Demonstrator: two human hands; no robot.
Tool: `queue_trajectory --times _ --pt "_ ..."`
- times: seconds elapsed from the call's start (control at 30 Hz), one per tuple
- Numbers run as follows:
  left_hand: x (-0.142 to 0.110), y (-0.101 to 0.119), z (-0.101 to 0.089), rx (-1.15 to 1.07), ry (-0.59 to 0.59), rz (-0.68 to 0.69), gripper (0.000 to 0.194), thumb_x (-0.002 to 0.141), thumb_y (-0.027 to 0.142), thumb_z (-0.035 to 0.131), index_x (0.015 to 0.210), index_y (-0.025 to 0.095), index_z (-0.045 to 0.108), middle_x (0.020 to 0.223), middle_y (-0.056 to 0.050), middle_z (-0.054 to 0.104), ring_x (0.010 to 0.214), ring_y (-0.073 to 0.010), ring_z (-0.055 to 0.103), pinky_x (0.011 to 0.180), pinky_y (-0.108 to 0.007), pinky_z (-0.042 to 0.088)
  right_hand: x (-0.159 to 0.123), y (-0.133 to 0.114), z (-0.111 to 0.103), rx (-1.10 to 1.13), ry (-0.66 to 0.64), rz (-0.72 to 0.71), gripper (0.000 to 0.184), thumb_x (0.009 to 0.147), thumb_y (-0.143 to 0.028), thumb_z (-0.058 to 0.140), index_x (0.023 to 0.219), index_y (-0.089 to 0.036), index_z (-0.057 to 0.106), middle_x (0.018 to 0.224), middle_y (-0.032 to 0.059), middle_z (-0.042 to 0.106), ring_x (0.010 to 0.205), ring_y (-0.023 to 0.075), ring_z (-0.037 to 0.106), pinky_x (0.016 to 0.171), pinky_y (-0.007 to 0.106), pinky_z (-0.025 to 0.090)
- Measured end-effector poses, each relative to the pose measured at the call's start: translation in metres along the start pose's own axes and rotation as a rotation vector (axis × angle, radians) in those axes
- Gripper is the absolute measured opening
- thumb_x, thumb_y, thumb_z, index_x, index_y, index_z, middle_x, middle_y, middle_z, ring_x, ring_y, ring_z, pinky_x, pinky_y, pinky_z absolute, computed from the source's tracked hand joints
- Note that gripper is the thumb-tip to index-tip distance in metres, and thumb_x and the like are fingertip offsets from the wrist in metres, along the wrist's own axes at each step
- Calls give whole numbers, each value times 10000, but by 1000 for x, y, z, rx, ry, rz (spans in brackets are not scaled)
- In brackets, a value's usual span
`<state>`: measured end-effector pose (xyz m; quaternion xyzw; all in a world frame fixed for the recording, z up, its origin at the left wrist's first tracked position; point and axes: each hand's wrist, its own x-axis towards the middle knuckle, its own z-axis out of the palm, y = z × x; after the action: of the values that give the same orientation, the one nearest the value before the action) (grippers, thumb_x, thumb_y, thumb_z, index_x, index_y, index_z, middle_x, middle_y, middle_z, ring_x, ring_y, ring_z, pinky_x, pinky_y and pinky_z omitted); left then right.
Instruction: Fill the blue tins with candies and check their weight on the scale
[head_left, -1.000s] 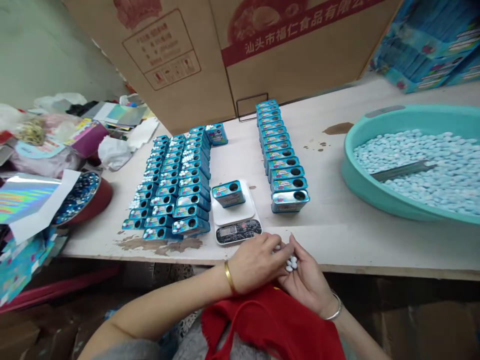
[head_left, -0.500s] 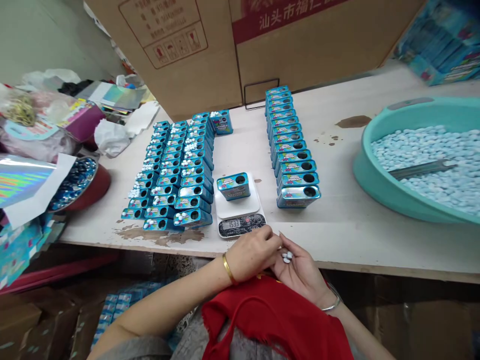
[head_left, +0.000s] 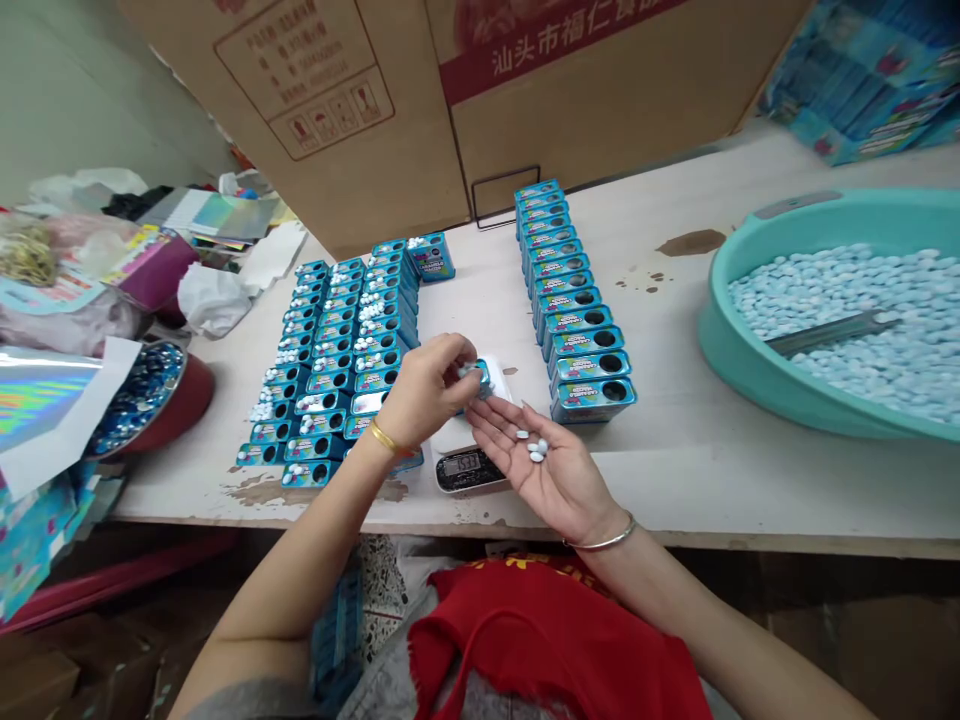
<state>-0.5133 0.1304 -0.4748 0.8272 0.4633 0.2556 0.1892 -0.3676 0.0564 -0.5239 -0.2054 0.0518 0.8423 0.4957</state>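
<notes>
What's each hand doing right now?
Left hand: fingers pinched on candies at the tin on the scale.
Right hand: open, palm up, a few candies resting on it.

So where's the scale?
The scale sits near the table's front edge, between the big tin block and the single tin row, under both hands.

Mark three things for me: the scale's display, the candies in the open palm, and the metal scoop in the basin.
scale's display point(head_left: 466, 464), head view, on the lit number window.
candies point(head_left: 535, 447), head view, middle of the small pile on the right hand's palm.
metal scoop point(head_left: 829, 331), head view, mid-length of its blade.
</notes>
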Motion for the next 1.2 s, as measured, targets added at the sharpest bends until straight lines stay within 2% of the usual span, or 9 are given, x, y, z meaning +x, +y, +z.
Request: queue_trajectory --times 0.27,0.4,0.5,0.6,0.67,0.83,1.03,1.13,1.2 --pt "7 -11 -5 158 -162 75 153 833 159 542 937 141 653 840 -39 601 689 -104 516 665 -232 425 -6 0 -19 -1 56 19 232 896 -212 482 1042 -107 628 1149 132 674 1173 192 586 1010 330 478" --pt "5 -11 -11 126 -157 78 150 843 186 558 948 148 658 844 -36 610 686 -99 524 671 -234 432 -17 -4 -36 -11 122 10 216 876 -201 518 1025 -103 639 1115 134 684 1129 207 614 970 333 512" --pt "2 -12 -16 124 -74 45 91 844 195 565 846 145 641 791 -22 591 675 -98 510 643 -226 420 -28 -13 -57 -47 228 -21 170 843 -187 579 988 -135 651 895 67 713 856 145 685 720 233 585" --pt "-6 -8 -20 117 7 18 101 862 215 552 836 155 628 790 -22 593 703 -107 519 647 -229 424 -40 -21 -77 -105 340 -77 131 786 -178 661 912 -142 660 641 -27 602 490 47 527 391 124 429" --pt "-15 -3 -22 105 30 -4 113 873 240 547 856 164 630 793 -22 594 713 -112 525 649 -232 428 -47 -24 -87 -172 364 -126 142 756 -194 701 884 -148 661 610 -50 546 422 25 408 330 121 336" --pt "-43 7 -27 59 63 -75 106 871 247 562 862 168 631 769 -14 592 704 -111 530 653 -238 433 -54 -23 -95 -321 359 -134 183 720 -239 744 862 -157 663 591 -58 495 405 18 319 310 119 252" --pt "-71 7 -30 10 94 -185 96 861 249 582 827 171 628 761 -11 598 695 -108 532 638 -233 428 -47 -20 -88 -292 333 -69 175 756 -309 712 816 -152 665 578 -51 499 403 21 325 319 126 262" --pt "-82 17 -16 -24 102 -213 106 864 248 581 805 167 616 745 -9 586 683 -105 526 626 -230 420 -48 -15 -84 -276 329 -20 189 775 -327 695 826 -147 670 610 -30 553 413 28 367 332 136 303" --pt "-90 30 4 -89 34 -183 123 883 245 555 809 166 613 752 -15 592 704 -110 540 646 -232 433 -49 -8 -82 -266 311 47 219 785 -346 685 866 -143 672 648 -9 597 449 41 438 347 138 325"
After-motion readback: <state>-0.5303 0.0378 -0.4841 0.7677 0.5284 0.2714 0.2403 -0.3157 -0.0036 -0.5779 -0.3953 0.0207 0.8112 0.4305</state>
